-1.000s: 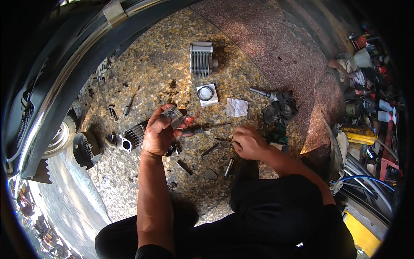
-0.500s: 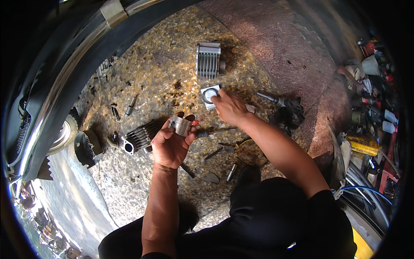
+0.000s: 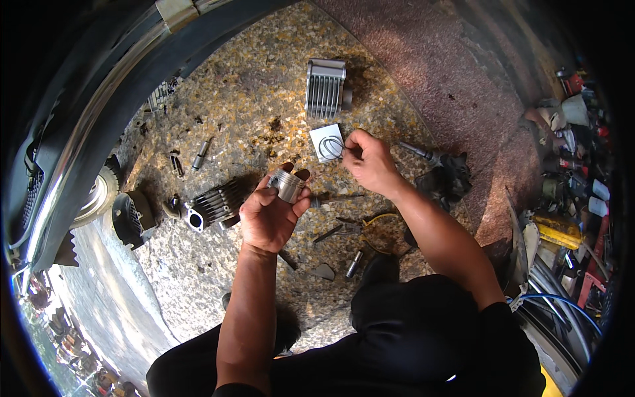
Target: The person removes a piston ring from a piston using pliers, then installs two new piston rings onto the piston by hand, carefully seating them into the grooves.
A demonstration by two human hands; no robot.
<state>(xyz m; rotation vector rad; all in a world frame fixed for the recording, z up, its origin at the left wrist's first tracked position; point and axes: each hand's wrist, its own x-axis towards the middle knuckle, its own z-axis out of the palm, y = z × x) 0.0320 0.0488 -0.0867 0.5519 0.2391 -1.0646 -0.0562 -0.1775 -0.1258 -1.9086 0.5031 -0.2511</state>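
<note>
A silver piston (image 3: 288,188) with grooves near its top rests in the fingers of my left hand (image 3: 264,221), palm turned up. To the right and farther off, my right hand (image 3: 372,167) pinches the edge of a thin dark piston ring (image 3: 330,147) between thumb and fingertips. That ring overlaps a square white card (image 3: 317,136) lying on the floor; more than one ring outline shows there, and I cannot tell how many are lifted. Beyond the card stands a finned silver cylinder block (image 3: 325,89). A darker, dirty finned cylinder (image 3: 217,204) lies left of my left hand.
Scattered on the speckled floor are a screwdriver (image 3: 338,199), a metal pin (image 3: 354,264), another pin (image 3: 202,154) and yellow-handled pliers (image 3: 368,229). A black rag (image 3: 448,180) lies at right. Tools and parts crowd the right edge; a wheel (image 3: 99,197) stands at left.
My right hand has drawn back slightly to the right, fingers now pinched at the ring's edge. The rings have shifted on the card. My left hand has tilted the piston.
</note>
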